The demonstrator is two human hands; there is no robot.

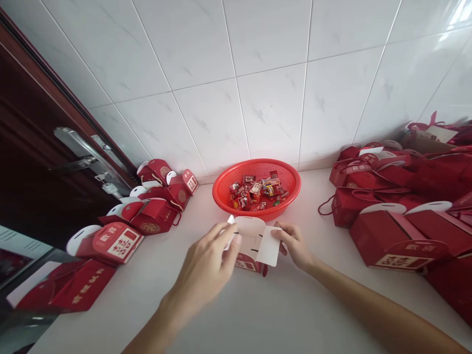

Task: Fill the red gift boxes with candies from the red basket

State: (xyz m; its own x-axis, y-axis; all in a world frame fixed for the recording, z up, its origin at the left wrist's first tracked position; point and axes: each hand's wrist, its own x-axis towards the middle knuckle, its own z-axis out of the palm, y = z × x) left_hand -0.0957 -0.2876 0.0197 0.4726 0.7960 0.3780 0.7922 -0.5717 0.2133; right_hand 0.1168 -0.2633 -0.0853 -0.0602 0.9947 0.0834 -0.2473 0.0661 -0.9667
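An opened red gift box [251,227] with a white inside sits on the white counter, its top and side flaps raised and nothing visible within it. Thumb and fingers of my left hand [208,258] close around the box's left flap. My right hand [294,242] pinches the white right flap between thumb and fingers; that flap leans outward. Just behind the box stands an oval red plastic basket [257,165] with several wrapped candies [256,188] in it. Part of the box's left side is hidden by my left hand.
Several red gift boxes [155,216] line the counter's left side, by a dark door with a metal handle [79,152]. More red boxes [387,233] crowd the right side. White wall tiles [273,108] rise behind the basket.
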